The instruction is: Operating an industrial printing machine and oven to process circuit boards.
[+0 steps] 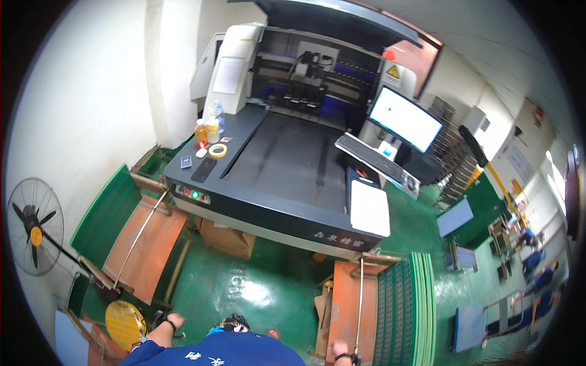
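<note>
- The right panel (346, 299), a flat, scuffed orange sheet, lay low at the person's right, a slim pale rod (360, 305) running along it.
- The right grip (339, 349) was over or beside that panel; I couldn't tell whether they touched, or whether its fingers were apart or together.
- The left grip (176, 320) hung near a round yellow stool (124, 323), fingers seemingly curled, nothing visible in them; how tightly they closed I couldn't tell.
- I judged the step to be a stance between two panels, neither being lifted; handling the right one would have called for a settled hold at its edge.
- Beside it stood thin green boards (421, 311), straight-edged and ranked upright.
- The left panel (143, 250), orange too, sloped by a ribbed bar.
- Ahead, the machine's smooth dark bench (245, 122) carried bottles (212, 129), a tape ring (218, 150) and a flat black phone (204, 169).
- Underfoot, the green floor (244, 290) shone glossily.
</note>
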A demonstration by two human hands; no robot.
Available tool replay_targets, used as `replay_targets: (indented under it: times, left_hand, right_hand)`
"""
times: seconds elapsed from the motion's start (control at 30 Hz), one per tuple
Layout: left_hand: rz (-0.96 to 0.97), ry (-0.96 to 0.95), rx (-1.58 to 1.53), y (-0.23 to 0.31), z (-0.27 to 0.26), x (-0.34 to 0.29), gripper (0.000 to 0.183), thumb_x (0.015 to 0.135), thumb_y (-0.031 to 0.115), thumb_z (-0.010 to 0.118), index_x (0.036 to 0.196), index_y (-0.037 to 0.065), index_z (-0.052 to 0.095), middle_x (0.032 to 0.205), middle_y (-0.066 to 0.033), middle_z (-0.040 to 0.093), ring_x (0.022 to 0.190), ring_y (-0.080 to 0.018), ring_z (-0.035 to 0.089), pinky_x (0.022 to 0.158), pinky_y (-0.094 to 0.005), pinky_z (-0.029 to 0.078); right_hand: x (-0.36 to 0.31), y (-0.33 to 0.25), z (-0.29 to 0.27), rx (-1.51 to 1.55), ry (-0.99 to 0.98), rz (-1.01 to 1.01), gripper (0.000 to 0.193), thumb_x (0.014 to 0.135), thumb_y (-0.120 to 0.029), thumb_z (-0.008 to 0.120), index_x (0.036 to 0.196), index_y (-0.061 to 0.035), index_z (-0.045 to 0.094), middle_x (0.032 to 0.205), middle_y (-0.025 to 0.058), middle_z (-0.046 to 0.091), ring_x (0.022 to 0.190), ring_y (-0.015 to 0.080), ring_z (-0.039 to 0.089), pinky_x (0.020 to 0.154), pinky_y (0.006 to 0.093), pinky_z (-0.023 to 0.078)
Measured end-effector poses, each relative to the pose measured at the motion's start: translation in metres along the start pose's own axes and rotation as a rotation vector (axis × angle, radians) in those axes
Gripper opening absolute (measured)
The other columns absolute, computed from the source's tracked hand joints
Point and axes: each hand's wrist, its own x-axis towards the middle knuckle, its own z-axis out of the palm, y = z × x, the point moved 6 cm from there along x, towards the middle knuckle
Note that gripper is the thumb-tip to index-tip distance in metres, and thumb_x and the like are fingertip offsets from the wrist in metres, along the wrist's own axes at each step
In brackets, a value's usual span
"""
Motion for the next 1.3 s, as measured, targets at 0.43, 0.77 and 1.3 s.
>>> replay_targets:
  times: [0.43,0.77,1.3]
  left_hand:
    - [-0.418,-0.001,-1.023,0.090,-0.200,0.124,0.028,0.080,0.034,0.054,0.096,0.016,0.066,0.095,-0.0108,0.065,0.091,-0.0255,0.061,0.082,-0.0351,0.047]
    - [0.012,0.699,-1.142,-0.035,-0.494,0.291,0.020,0.081,0.021,0.054,0.088,0.003,0.062,0.086,-0.0151,0.063,0.083,-0.0288,0.060,0.073,-0.0360,0.047]
    - [-0.114,0.931,-0.774,-0.109,-0.517,0.351,0.010,0.073,0.014,0.059,0.070,0.006,0.062,0.067,-0.0107,0.058,0.068,-0.0300,0.053,0.064,-0.0399,0.042]
  right_hand:
    - [0.259,-0.274,-0.037,0.256,-0.277,-0.074,0.024,0.083,-0.013,0.056,0.104,-0.0035,0.059,0.087,0.0069,0.063,0.073,0.0118,0.060,0.059,0.0232,0.045]
    - [0.377,-0.477,-0.080,-0.012,-0.151,-0.337,0.023,0.083,-0.017,0.053,0.100,-0.0039,0.060,0.094,0.0154,0.062,0.089,0.0287,0.060,0.078,0.0333,0.047]
    - [0.435,-0.463,-0.056,-0.306,0.286,-0.233,0.011,0.072,-0.017,0.053,0.081,-0.0134,0.060,0.069,0.0100,0.062,0.065,0.0276,0.062,0.061,0.0384,0.049]
